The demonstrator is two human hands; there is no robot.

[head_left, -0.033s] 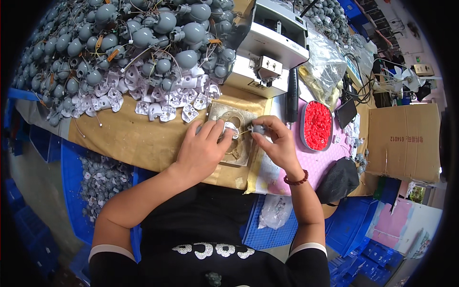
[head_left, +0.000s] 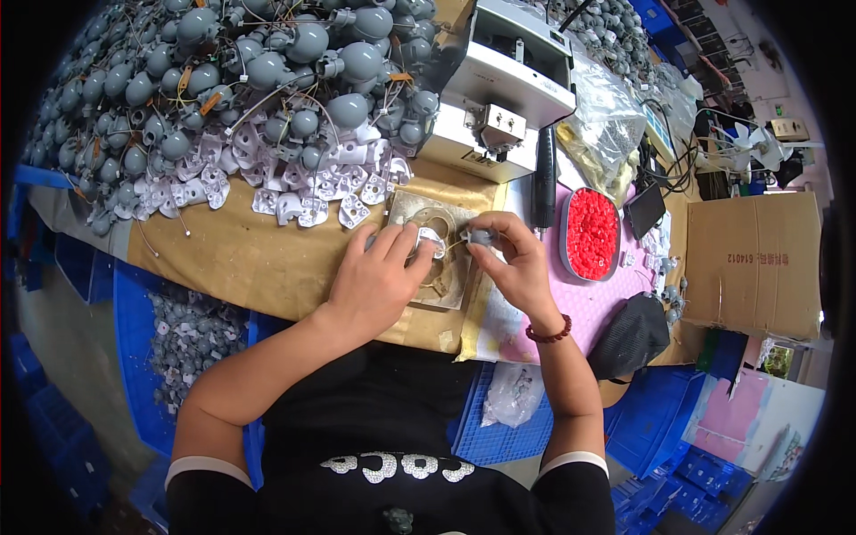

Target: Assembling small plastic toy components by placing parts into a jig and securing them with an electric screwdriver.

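Observation:
My left hand is closed over a white plastic part with a grey body, pressing it down on a square metal fixture plate. Its fingers hide most of that part. Just to the right, my right hand pinches a small grey rounded housing between thumb and fingers. A thin wire seems to run between the two pieces, though it is too small to follow fully.
A heap of grey spherical housings with wires and white brackets fills the back left. Behind the plate stands a white bench machine. To the right are a tray of red parts, a black cloth item and a cardboard box.
My right hand has shifted very slightly to the left and up with the grey housing. The left hand has not visibly moved.

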